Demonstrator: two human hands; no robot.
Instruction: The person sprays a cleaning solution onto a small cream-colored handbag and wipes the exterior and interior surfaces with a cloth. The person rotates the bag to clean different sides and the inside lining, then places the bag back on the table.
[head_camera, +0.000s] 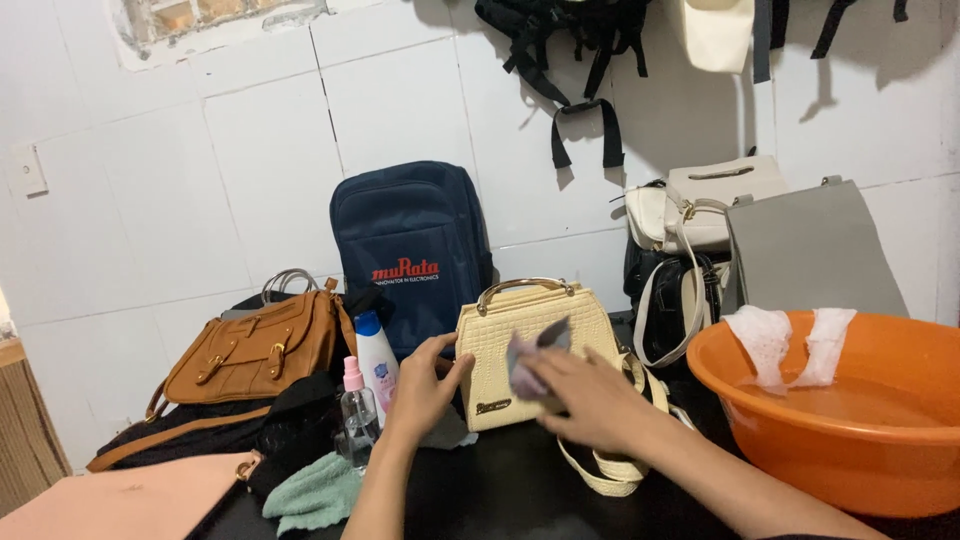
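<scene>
— Handbag (500, 375), cream, with a woven-looking embossed skin, a boxy trapezoid under one curved metal handle: that is our landmark, upright on the dark table (500, 490).

— And our hands?

— Our left hand (425, 385) cups the handbag's left edge, fingers curled against it. Our right hand (590, 400) presses a crumpled greyish cloth (530, 355) to its front face, fingers pinched on the cloth.

— What do we count left of the handbag?

— Two bottles: one white plastic with a blue cap (377, 360), one small clear sprayer with a pink top (357, 410). Further left, one tan leather satchel (255, 350) with two buckled straps. Below the bottles, one soft green rag (315, 495).

— Behind it?

— One navy fabric backpack (410, 240), leaning on the white tiled wall.

— Right of it?

— One round orange plastic basin (850, 420) holding water, with two white wipes (790, 345) draped over its rim. Beyond that, one flat grey bag (815, 250) and one white bag (700, 200), stacked over a black one (680, 300). The handbag's own woven strap (605, 470) lies looped on the table just below it.
</scene>
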